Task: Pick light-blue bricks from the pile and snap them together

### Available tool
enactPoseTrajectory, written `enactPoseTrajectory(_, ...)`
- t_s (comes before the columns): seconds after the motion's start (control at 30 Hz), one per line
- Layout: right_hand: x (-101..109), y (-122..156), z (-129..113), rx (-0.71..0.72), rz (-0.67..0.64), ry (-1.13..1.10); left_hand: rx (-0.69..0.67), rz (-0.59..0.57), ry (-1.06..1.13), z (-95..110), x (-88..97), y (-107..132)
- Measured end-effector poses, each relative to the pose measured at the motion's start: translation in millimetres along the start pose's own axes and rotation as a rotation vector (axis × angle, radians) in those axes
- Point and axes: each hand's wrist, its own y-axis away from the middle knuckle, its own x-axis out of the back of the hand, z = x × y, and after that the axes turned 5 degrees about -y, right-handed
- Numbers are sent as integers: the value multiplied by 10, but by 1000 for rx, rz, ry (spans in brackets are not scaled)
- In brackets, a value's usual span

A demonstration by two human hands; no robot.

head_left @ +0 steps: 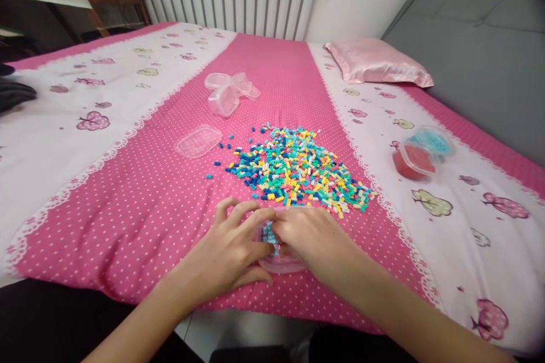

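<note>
A clear plastic container (pixel 283 265) lies near the bed's front edge, with light blue small bricks (pixel 268 233) packed at its left side. My left hand (pixel 238 244) is at its left, fingers spread and bent, one reaching over the bricks. My right hand (pixel 313 235) leans over the container from the right with fingers curled together inside it; whatever they pinch is hidden. Right behind the container spreads a big loose pile of small building bricks (pixel 298 167) in blue, green, yellow, white and red.
A clear lid (pixel 198 142) lies left of the pile, and more clear containers and lids (pixel 225 99) sit behind it. At the right stand a container of red pieces (pixel 412 161) and one of blue pieces (pixel 432 140). A pink pillow (pixel 377 61) rests by the grey headboard (pixel 481 51).
</note>
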Motion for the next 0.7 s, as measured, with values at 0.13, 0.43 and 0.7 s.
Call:
enactPoseTrajectory(0.13, -32, -2, 4, 6, 36, 20, 11, 11, -18, 0, -15, -11)
enactPoseTrajectory(0.43, -135, -26, 28, 22, 68, 47, 30, 25, -51, 19, -26, -26)
enactPoseTrajectory(0.7, -147, -20, 25, 20, 69, 65, 44, -9, 20, 17, 5, -37)
